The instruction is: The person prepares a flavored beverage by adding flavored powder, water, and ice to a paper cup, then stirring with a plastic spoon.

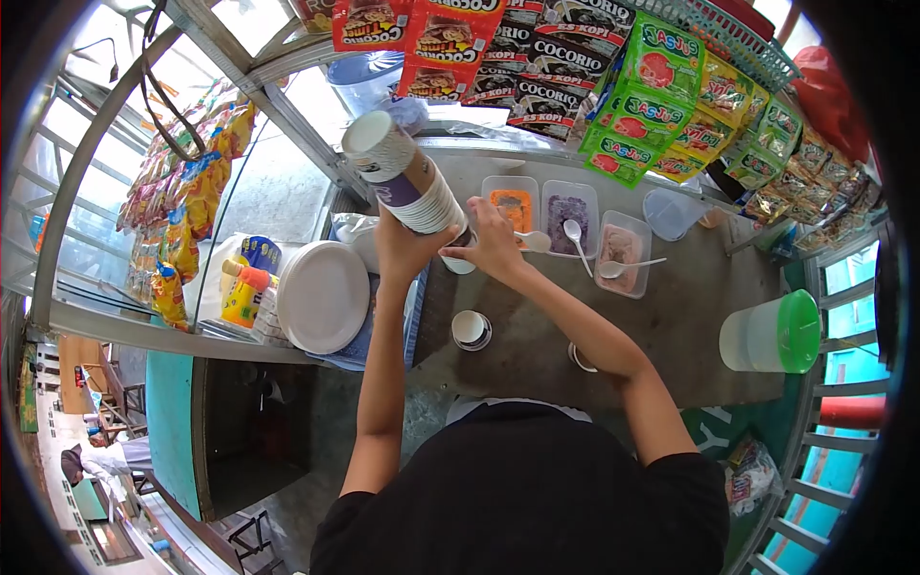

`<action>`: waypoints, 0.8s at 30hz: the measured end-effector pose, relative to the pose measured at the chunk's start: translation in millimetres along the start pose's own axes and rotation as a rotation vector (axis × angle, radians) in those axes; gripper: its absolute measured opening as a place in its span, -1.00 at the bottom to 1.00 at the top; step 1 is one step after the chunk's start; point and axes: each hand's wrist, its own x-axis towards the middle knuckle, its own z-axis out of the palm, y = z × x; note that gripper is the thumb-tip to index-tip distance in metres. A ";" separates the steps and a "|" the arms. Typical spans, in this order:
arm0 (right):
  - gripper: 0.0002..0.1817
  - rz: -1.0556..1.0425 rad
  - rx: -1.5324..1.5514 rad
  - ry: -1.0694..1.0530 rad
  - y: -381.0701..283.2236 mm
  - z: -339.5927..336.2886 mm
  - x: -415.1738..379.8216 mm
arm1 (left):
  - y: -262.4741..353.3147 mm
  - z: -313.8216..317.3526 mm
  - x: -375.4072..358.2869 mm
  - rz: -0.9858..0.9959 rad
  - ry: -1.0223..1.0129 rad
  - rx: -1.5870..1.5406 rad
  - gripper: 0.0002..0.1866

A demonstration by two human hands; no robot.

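Note:
A tall, tilted stack of paper cups (418,188), white with purple and brown bands, leans over the counter. My left hand (410,251) is closed round the lower part of the stack. At its lower end, my right hand (494,244) has its fingers curled on the bottom paper cup (459,259); whether that cup is loose from the stack is not clear. On the counter nearer me stands another paper cup (469,329), and a further one (579,357) is partly hidden under my right forearm. Just beyond my right hand sits an open tub of orange powder (509,199).
Tubs of purple powder (565,206) and pinkish-brown powder (621,251) hold white spoons. A green-lidded container (770,333) stands at the right. Drink sachets (556,57) hang overhead. White lids or plates (323,297) lie at the left beside a glass case frame.

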 end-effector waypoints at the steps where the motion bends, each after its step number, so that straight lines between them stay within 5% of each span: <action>1: -0.04 0.033 -0.025 -0.042 0.4 -9.6 -3.2 | -1.0 5.7 -0.6 0.024 0.002 0.064 -0.20; 5: -0.11 0.124 -0.107 -0.216 -3.7 -51.0 -19.3 | 4.5 21.1 -4.5 0.043 -0.004 0.100 -0.18; 15: -0.25 0.172 -0.005 -0.212 0.0 -93.9 -42.2 | 12.7 28.5 -4.6 -0.017 0.064 0.127 -0.22; 20: -0.13 0.067 -0.080 -0.663 -17.8 -74.2 -70.4 | 6.0 33.3 -7.9 -0.023 0.059 0.086 -0.21; 24: -0.07 -0.005 -0.178 -0.758 -26.8 -45.5 -93.8 | -6.7 36.1 -14.0 0.039 0.031 0.166 -0.21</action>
